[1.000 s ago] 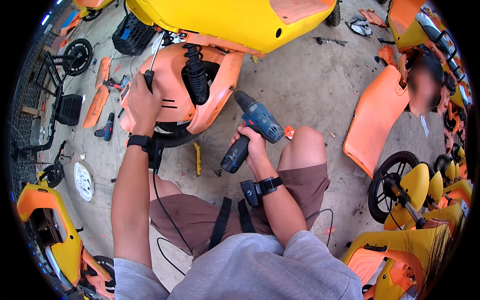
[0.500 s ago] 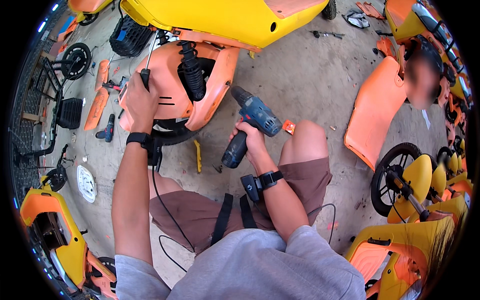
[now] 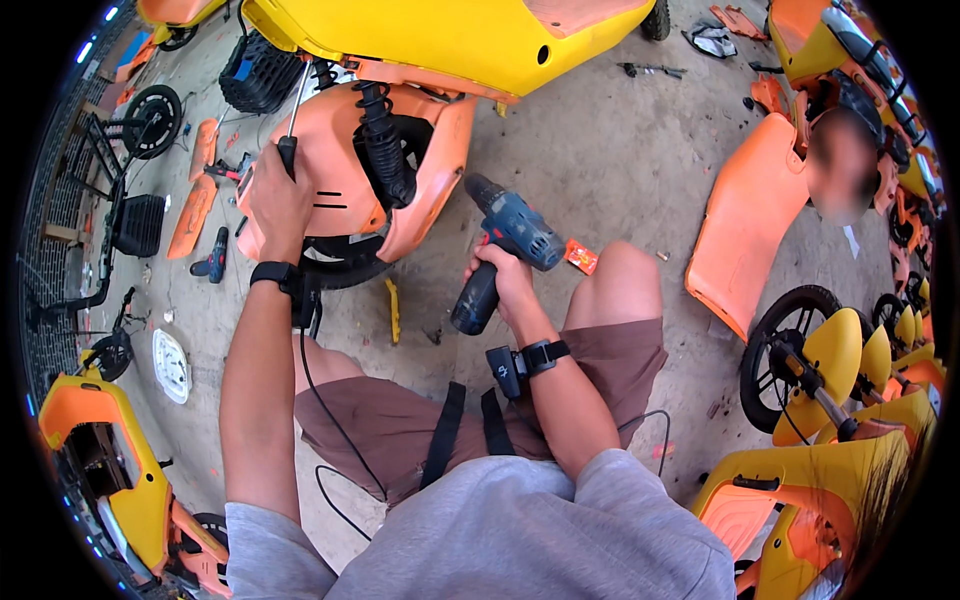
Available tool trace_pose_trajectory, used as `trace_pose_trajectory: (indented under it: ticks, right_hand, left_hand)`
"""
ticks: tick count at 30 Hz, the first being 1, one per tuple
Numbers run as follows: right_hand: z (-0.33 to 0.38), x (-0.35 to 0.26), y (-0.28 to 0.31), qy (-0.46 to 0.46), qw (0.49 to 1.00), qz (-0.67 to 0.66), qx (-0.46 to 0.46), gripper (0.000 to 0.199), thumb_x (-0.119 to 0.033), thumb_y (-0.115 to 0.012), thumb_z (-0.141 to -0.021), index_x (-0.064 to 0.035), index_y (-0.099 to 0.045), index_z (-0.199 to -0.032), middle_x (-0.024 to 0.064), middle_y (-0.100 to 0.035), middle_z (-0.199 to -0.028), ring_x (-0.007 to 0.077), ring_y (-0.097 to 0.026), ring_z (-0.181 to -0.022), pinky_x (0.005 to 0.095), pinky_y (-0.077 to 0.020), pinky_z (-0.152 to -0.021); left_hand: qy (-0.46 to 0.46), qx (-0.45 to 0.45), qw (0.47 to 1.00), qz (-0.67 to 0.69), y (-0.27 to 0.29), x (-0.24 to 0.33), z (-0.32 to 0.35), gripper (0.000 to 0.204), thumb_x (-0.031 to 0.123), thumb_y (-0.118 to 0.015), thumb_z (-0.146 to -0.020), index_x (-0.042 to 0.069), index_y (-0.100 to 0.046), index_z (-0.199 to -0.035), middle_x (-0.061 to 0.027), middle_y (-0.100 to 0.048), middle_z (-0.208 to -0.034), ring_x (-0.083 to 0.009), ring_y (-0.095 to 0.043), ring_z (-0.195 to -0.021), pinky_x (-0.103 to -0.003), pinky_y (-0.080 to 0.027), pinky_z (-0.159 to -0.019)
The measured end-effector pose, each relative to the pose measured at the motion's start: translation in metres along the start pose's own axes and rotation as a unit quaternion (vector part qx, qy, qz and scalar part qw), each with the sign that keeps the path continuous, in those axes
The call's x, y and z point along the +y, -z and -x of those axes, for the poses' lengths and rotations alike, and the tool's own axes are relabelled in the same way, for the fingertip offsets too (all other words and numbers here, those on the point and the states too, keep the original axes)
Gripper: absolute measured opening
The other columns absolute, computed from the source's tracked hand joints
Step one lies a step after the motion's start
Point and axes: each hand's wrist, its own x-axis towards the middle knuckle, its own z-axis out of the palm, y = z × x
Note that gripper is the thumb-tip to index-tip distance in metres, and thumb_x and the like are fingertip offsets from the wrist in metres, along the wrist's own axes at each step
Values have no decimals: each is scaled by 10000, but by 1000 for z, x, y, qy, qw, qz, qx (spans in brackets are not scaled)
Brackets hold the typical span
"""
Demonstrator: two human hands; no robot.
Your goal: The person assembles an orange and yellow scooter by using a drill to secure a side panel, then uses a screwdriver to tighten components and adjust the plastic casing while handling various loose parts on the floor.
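My left hand (image 3: 278,200) is closed round the black handle of a long screwdriver (image 3: 297,112). The shaft points up toward the underside of a yellow scooter body (image 3: 450,45); I cannot tell whether its tip touches anything. Behind that hand is an orange rear fender panel (image 3: 335,170), with a black coil shock absorber (image 3: 380,140) at its opening and part of a dark tyre (image 3: 340,268) below. My right hand (image 3: 500,275) grips a blue and black cordless drill (image 3: 520,232) by its handle. The drill's chuck points up and left, apart from the fender panel.
A second drill (image 3: 213,258) and orange panels (image 3: 192,218) lie on the floor at left. A yellow strip (image 3: 393,310) and an orange packet (image 3: 580,257) lie near my knees. At right are a large orange panel (image 3: 740,225), a wheel (image 3: 790,350) and another person (image 3: 842,165).
Both hands keep their hold on the screwdriver and drill. The drill has shifted very slightly, and my right knee has moved a little to the right.
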Motion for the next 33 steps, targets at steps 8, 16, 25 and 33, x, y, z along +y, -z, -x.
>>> trace_pose_trajectory:
  ticks: [8,16,25,33]
  right_hand:
    - [6,25,20,-65,996,-6,62,209,-128,-576,-787,-23,-554,-966,81,-549,-682,227,-592,-607,389,-531,-585]
    - [-9,89,75,-197,971,1,139,156,-154,-591,-772,-32,-545,-858,82,-554,-691,241,-606,-623,401,-537,-610]
    - [4,83,53,-133,981,-4,143,188,-123,-564,-784,-51,-532,-956,75,-545,-734,237,-597,-652,391,-532,-630]
    - [-7,-3,-23,8,995,-92,26,245,-104,-551,-794,-17,-520,-1021,88,-532,-703,245,-567,-629,408,-518,-631]
  left_hand:
    - [-11,35,999,25,-1,0,-1,225,202,-604,-904,0,-534,-972,-207,-612,-912,-406,-592,-861,-459,-473,-732]
    - [11,32,997,63,-2,2,-1,261,145,-615,-868,-38,-542,-1038,-229,-603,-1004,-404,-588,-955,-448,-487,-807]
    - [-12,41,997,59,-3,-7,0,189,111,-620,-844,-23,-532,-943,-238,-614,-1081,-397,-598,-987,-453,-498,-834]
    - [-8,34,999,42,-3,-7,2,200,110,-624,-841,-26,-541,-963,-253,-604,-1132,-397,-589,-1044,-442,-500,-870]
